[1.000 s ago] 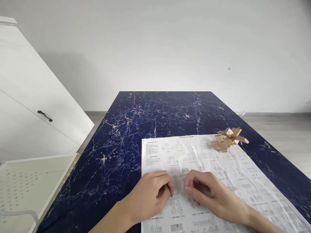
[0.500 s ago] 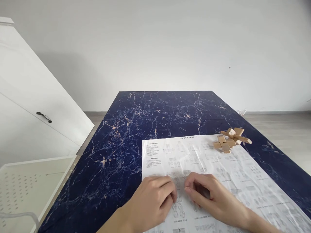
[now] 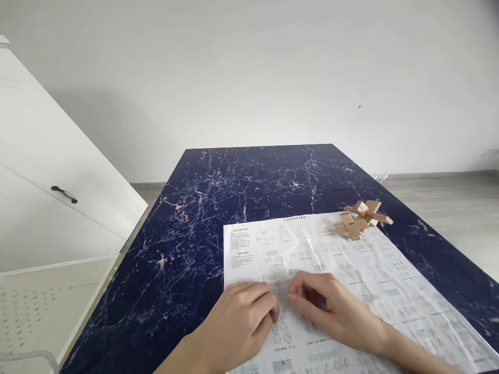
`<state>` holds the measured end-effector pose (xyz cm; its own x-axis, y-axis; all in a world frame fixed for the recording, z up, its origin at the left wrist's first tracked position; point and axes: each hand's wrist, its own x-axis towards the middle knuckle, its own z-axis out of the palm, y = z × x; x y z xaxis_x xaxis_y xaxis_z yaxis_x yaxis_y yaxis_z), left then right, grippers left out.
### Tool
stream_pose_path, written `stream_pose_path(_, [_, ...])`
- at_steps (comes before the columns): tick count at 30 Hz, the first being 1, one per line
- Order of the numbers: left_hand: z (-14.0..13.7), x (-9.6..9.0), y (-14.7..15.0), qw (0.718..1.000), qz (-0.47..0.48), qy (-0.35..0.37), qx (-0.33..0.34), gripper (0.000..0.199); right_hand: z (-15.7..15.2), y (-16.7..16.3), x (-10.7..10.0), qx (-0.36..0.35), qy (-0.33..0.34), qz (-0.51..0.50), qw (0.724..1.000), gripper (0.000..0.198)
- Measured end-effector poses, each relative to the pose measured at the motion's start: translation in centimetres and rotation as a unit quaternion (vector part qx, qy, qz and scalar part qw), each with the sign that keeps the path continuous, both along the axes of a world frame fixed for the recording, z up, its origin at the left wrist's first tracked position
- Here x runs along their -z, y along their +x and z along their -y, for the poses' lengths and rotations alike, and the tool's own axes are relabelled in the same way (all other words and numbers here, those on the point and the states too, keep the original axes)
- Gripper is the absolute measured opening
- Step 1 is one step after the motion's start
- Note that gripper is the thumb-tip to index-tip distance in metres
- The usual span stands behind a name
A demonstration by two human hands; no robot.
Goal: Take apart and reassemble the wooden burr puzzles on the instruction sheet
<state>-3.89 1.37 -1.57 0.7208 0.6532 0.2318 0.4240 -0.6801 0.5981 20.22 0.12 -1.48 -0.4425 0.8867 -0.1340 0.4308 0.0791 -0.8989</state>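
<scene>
A large white instruction sheet (image 3: 268, 270), printed with small text and line drawings, lies creased on the table. My left hand (image 3: 245, 319) rests on its near left part, fingers curled under and nothing visible in them. Just to its right, my right hand (image 3: 327, 306) also lies on the sheet, its thumb and fingertips brought together around a hollow with nothing seen inside. A small gap of paper separates the two hands. Beyond the right hand, on the sheet's far right edge, sit interlocking wooden puzzle pieces (image 3: 353, 227) in light brown, apart from both hands.
The table (image 3: 187, 249) has a dark blue marbled top with pale veins. At the left stands a white cabinet (image 3: 58, 156) with a dark handle (image 3: 64, 194), and below it a pale perforated surface (image 3: 35, 306). A plain light wall (image 3: 249, 78) rises behind.
The view has shifted slightly, so the sheet and wooden puzzle pieces appear a little further left and up. Both hands keep the same curled pose on the sheet.
</scene>
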Motion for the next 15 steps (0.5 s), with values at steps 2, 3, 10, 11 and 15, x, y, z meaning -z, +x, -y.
stream_pose_path(2, [0.01, 0.04, 0.02, 1.000, -0.001, 0.004, 0.001, 0.021, -0.07, 0.02, 0.05, 0.001, 0.003, 0.000, 1.000, 0.020])
stream_pose_path(3, [0.01, 0.07, 0.02, 1.000, -0.003, 0.004, 0.002, 0.021, -0.09, 0.03, 0.07, 0.003, 0.006, 0.002, 1.000, 0.020])
stream_pose_path(10, [0.06, 0.08, 0.00, 1.000, -0.001, 0.014, 0.002, 0.021, -0.12, -0.09, -0.09, 0.005, 0.015, 0.002, 1.000, 0.019])
stream_pose_path(11, [0.07, 0.05, 0.01, 1.000, -0.001, 0.015, 0.002, 0.022, -0.15, -0.12, -0.10, 0.006, 0.017, 0.002, 1.000, 0.018])
stream_pose_path(15, [0.07, 0.03, 0.05, 1.000, -0.001, 0.015, 0.003, 0.022, -0.24, -0.16, -0.06, 0.008, 0.019, 0.003, 1.000, 0.017])
